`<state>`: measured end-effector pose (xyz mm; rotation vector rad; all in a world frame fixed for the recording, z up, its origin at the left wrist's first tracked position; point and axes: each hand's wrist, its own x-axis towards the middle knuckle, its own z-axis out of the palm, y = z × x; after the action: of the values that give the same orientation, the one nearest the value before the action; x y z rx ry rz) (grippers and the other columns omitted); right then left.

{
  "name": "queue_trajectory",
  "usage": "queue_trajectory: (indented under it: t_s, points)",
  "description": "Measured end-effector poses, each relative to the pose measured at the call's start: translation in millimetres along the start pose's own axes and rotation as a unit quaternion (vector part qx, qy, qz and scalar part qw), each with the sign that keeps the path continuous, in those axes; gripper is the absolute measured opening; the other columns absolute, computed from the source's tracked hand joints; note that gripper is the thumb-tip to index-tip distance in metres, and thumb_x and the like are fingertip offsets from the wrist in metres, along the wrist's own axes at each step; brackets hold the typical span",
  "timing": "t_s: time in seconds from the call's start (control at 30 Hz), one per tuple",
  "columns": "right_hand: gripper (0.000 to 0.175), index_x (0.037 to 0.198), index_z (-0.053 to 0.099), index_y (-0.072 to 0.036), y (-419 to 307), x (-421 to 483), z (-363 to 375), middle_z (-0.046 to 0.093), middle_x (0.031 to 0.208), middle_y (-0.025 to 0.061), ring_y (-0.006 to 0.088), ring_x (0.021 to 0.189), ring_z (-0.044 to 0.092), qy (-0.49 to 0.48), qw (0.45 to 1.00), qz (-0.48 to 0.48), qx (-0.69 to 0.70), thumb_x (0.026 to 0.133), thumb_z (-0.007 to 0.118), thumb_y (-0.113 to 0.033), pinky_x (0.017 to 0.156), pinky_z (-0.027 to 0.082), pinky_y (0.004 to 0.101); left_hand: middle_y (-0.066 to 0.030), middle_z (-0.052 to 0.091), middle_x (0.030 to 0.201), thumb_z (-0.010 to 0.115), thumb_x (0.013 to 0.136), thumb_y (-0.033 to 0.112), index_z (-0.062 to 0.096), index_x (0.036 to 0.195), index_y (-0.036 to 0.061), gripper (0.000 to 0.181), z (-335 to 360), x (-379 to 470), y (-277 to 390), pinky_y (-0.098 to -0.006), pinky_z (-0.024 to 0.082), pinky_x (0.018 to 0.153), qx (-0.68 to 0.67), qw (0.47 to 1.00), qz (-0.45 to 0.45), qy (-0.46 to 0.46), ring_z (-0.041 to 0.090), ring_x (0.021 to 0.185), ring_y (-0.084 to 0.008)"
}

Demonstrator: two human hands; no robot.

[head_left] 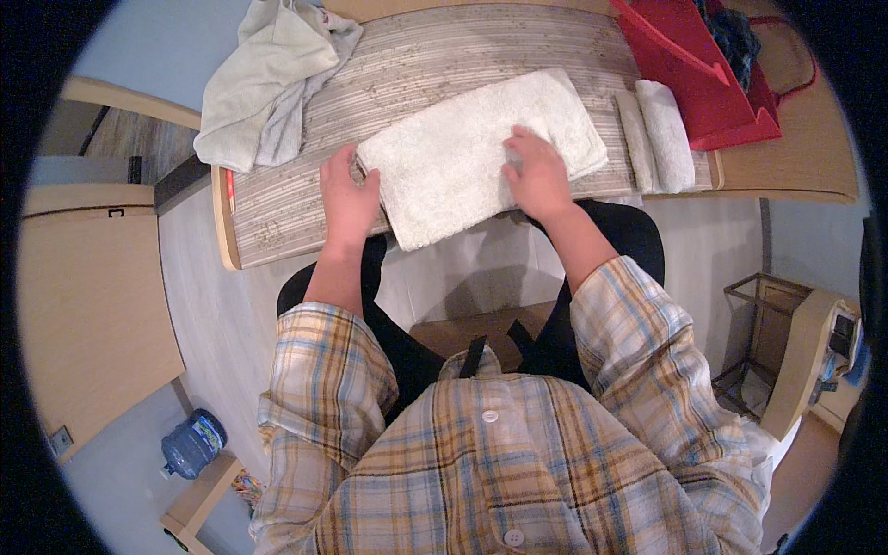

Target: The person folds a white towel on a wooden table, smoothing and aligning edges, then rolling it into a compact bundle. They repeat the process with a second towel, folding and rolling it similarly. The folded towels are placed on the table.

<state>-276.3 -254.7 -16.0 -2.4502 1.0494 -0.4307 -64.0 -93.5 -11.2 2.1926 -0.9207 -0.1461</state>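
Note:
A folded white terry towel (451,156) lies on the striped tabletop, its front edge hanging over the table's near side. Beside its left end is my left hand (349,201), thumb and fingers apart around a corner of the cloth; whether they touch it I cannot tell. My right hand (540,175) is over the right half of the towel, with its fingers spread and slightly curled and nothing gripped. Two rolled towels (664,139) lie side by side to the right. At the back left is a crumpled heap of pale towels (270,90).
A red fabric bin (701,76) holding dark cloth stands at the table's right end. The table's wooden left edge (225,229) is rounded. A large blue water bottle (194,444) is at the lower left, and a metal-framed stand (756,333) is at the right.

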Motion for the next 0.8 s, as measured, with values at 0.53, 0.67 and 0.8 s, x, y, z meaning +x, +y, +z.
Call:
queue_trajectory:
  t_s: [0.53, 0.67, 0.8]
  points:
    - [0.041, 0.115, 0.055, -0.014, -5, -5, 4, 0.041, 0.136, 0.0079, 0.0279, 0.126, 0.035, -0.029, 1.0, 0.007, 0.01, 0.076, 0.064, -0.022, 0.105, 0.024, 0.0465, -0.0048, 0.057, 0.088, 0.056, 0.066, 0.0, 0.06, 0.086, 0.012, 0.023, -2, -18, 32, -0.0369, 0.043, 0.078, 0.161, 0.941, 0.247, -0.169, 0.054, 0.088, -0.0267]
    - [0.039, 0.112, 0.058, -0.015, -10, -8, 9, 0.044, 0.133, 0.0075, 0.0281, 0.124, 0.038, -0.05, 0.996, -0.054, 0.043, 0.074, 0.065, -0.021, 0.104, 0.027, 0.0453, -0.0052, 0.058, 0.091, 0.057, 0.063, -0.001, 0.061, 0.082, 0.0117, 0.024, -25, -3, 8, -0.0392, 0.043, 0.078, 0.205, 0.964, 0.109, -0.131, 0.054, 0.088, -0.0277]
    - [0.038, 0.108, 0.06, -0.018, -14, -7, 4, 0.045, 0.133, 0.0065, 0.0279, 0.124, 0.038, -0.072, 0.994, -0.066, 0.05, 0.071, 0.068, -0.018, 0.103, 0.028, 0.0449, -0.009, 0.058, 0.094, 0.056, 0.064, -0.003, 0.062, 0.086, 0.01, 0.027, -21, -10, 10, -0.0412, 0.043, 0.08, 0.166, 0.966, 0.151, -0.131, 0.054, 0.09, -0.0315]
